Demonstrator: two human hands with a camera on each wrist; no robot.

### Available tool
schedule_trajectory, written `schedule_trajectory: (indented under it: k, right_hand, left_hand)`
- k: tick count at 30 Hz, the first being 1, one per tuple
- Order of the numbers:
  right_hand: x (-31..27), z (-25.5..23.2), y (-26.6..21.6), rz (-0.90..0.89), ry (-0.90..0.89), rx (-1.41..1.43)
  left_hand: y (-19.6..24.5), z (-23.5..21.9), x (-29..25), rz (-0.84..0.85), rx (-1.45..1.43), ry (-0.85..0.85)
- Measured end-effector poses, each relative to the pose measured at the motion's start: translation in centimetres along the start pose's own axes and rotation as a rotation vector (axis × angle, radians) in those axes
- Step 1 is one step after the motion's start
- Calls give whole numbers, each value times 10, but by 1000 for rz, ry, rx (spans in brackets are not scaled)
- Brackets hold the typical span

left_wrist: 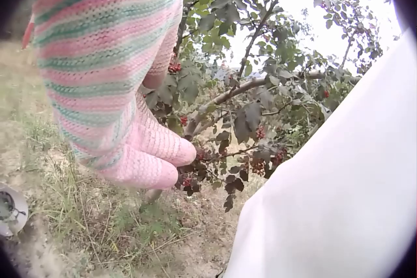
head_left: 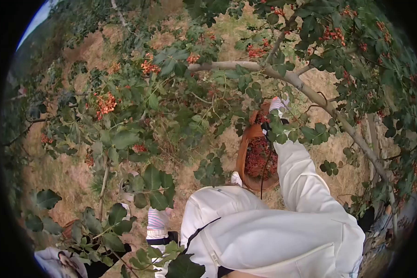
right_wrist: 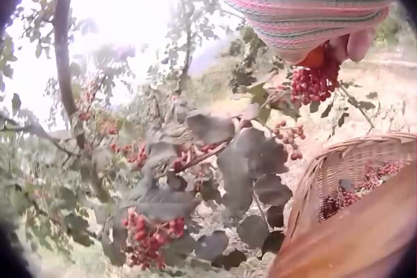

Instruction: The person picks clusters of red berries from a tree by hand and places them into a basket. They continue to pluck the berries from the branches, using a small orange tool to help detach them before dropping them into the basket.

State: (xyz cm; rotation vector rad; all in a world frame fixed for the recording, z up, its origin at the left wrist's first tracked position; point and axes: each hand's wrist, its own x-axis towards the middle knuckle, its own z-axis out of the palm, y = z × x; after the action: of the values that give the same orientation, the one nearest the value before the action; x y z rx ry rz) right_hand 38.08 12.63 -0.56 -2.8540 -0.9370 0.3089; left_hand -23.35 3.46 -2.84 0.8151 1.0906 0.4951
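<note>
My right hand (right_wrist: 306,14), in a pink, white and green striped knitted glove with bare fingertips, holds a cluster of red berries (right_wrist: 315,86) in the right wrist view. Something orange (right_wrist: 313,56) shows at its fingers. In the head view the right hand (head_left: 279,105) is over the far end of a wicker basket (head_left: 243,155), which holds many red berries (head_left: 259,160). My left hand (left_wrist: 111,89), in a matching glove, hangs beside my body with loosely bent fingers and nothing visible in them. From above, the left hand (head_left: 158,219) appears low, next to leaves.
A thick bare branch (head_left: 310,92) arches from the right across the front. Leafy twigs with red berry clusters (head_left: 105,104) spread on both sides. Dry grass (head_left: 185,162) covers the ground. A shoe tip (head_left: 236,179) shows beside the basket.
</note>
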Motion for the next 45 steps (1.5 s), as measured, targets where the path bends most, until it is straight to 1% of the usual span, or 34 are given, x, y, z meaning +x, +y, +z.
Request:
schedule_trajectory:
  k: [1, 3, 4, 6, 7, 9, 10, 12, 15, 16, 17, 18, 19, 20, 21, 22, 23, 24, 25, 27, 28, 29, 30, 31, 32, 33, 34, 36, 37, 39, 40, 41, 42, 45]
  right_hand:
    - [-2, 3, 5, -10, 7, 34]
    - [-9, 10, 16, -27, 41, 105]
    - [-13, 13, 21, -31, 60, 138]
    - [-21, 19, 30, -62, 78, 215]
    - [-27, 22, 33, -80, 83, 249]
    - [-35, 27, 38, -101, 82, 314]
    - [-36, 28, 34, -112, 77, 337]
    - [-38, 32, 25, -110, 69, 382]
    - [-32, 43, 7, -69, 48, 404]
    - [-31, 47, 3, -48, 45, 401]
    - [-26, 62, 9, -51, 42, 399]
    - [-15, 86, 21, -121, 73, 657]
    - [-19, 83, 18, -192, 102, 916]
    - [-17, 77, 17, -110, 45, 965]
    - [-20, 74, 17, -115, 37, 961]
    - [-21, 72, 20, -218, 65, 965]
    - [-20, 71, 25, -319, 93, 968]
    - [-12, 82, 31, -321, 90, 965]
    - [2, 101, 39, -305, 79, 932]
    - [10, 99, 39, -291, 70, 895]
    - [4, 80, 32, -252, -24, 797]
    - [4, 72, 30, -212, -116, 699]
    - [4, 70, 28, -213, -118, 698]
    - [8, 74, 29, -186, -133, 806]
    - [10, 79, 31, -157, -148, 915]
    - [12, 82, 34, -164, -142, 942]
    - [11, 83, 38, -174, -133, 953]
    - [11, 84, 47, -190, -132, 963]
    - [9, 83, 51, -194, -132, 966]
    - [7, 84, 59, -199, -131, 974]
    - [8, 84, 60, -201, -137, 971]
    - [5, 85, 65, -197, -136, 980]
    - [5, 86, 66, -199, -140, 981]
    - [1, 89, 72, -197, -144, 982]
  left_hand:
    - [-4, -3, 4, -2, 10, -6]
    - [-9, -2, 17, -174, -484, 203]
    - [-10, -4, 20, -174, -474, 193]
    - [11, 10, 18, -131, -440, 103]
    - [8, 7, 24, -131, -439, 97]
    - [-2, -4, 32, -115, -504, -9]
    - [0, -2, 33, -116, -506, -11]
    - [2, -1, 35, -163, -479, -20]
    - [14, 14, 29, -150, -452, -48]
    - [5, 6, 33, -151, -455, -46]
    - [-11, -10, 41, -27, -171, -78]
    - [-24, -21, 46, 98, 113, -108]
    - [-31, -22, 45, 99, 108, -102]
    - [-38, -24, 44, 138, 84, -91]
    - [-45, -26, 43, 175, 61, -80]
    - [-38, -18, 37, 174, 57, -74]
    - [-18, 0, 27, 21, -187, -4]
    - [-7, 11, 21, -133, -429, 64]
    - [-13, 8, 23, -134, -432, 64]
    - [-30, -3, 27, -100, -540, 50]
    - [-28, 0, 25, -101, -542, 51]
    - [-21, 4, 21, -116, -551, 74]
    - [-17, 9, 18, -133, -560, 98]
    - [-17, 12, 16, -133, -561, 100]
    - [-17, 14, 14, -87, -474, 94]
    - [-17, 16, 13, -41, -386, 88]
    - [-18, 14, 14, -43, -385, 87]
    - [-19, 9, 18, 88, 5, -32]
    - [-12, 16, 16, 86, 6, -34]
    - [10, 38, 9, -101, -375, 72]
    - [3, 33, 13, -102, -373, 70]
    - [-8, 22, 18, -119, -430, 73]
    - [-8, 22, 19, -137, -488, 75]
    - [-5, 28, 20, -156, -439, 91]
